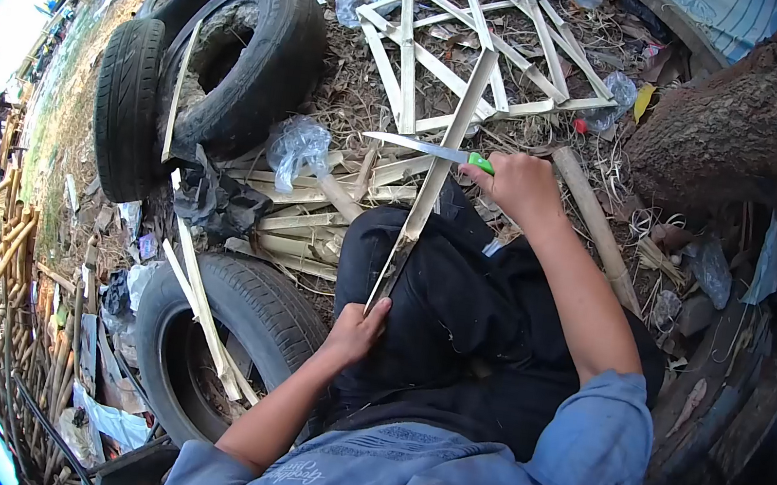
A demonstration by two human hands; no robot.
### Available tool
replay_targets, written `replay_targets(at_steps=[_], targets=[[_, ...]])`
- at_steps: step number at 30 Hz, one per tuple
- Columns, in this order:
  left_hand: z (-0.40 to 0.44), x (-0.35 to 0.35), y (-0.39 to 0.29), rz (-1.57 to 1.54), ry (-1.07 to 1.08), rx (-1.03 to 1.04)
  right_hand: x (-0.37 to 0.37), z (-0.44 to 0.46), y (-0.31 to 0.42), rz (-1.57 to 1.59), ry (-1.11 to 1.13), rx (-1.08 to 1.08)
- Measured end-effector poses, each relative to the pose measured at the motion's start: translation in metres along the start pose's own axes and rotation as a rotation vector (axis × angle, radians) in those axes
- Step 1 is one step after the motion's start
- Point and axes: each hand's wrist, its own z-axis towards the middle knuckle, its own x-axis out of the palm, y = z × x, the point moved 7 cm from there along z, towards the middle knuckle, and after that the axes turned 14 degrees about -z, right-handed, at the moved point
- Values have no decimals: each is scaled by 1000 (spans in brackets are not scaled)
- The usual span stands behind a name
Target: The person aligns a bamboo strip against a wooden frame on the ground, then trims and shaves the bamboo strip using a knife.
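Note:
My left hand point(357, 333) is closed around the lower end of a split bamboo strip point(420, 209), which slants up and away across my knee. Dark patches mark the strip near that hand. In my right hand point(519, 191) is a knife point(413, 145) with a green handle, gripped by the fist. Its blade points left and crosses the strip's upper part; whether it cuts in cannot be made out. Beyond the strip's far end, a lattice of crossed bamboo strips point(411, 69) lies on the ground, partly overlapped by the strip.
Old tires point(285, 62) stand at the upper left. Another tire point(277, 306) lies by my left arm with strips across it. Split bamboo pieces point(298, 221) and a plastic bag point(297, 152) lie beside my knee. A tree trunk point(738, 122) and a bamboo pole point(597, 226) are on the right.

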Motion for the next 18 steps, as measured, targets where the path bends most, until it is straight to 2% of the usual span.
replay_targets(at_steps=[1,3,5,6,7,9,10,13,16,17,18], targets=[[2,0,0,-6,0,7,-5,-4,8,39,-38,-12],[-1,-2,1,41,22,51,-6,-25,42,56,-39,-170],[-4,-2,-1,54,3,74,-1,-43,66,22,14,-279],[-3,-1,-5,62,-13,110,7,-39,58,15,17,-247],[-2,0,-5,63,-6,108,18,-26,30,55,-37,-113],[-2,-2,-2,68,-18,56,13,-2,-50,67,47,322],[-2,-2,-1,64,-24,63,11,6,-74,33,34,371],[4,-6,8,112,-18,94,-12,6,-54,-13,34,175],[3,0,-2,127,-9,181,-22,-23,22,6,90,-134],[1,-1,-1,92,-14,123,-9,-32,40,23,122,-228],[0,-2,3,62,-22,62,5,-32,37,22,127,-222]])
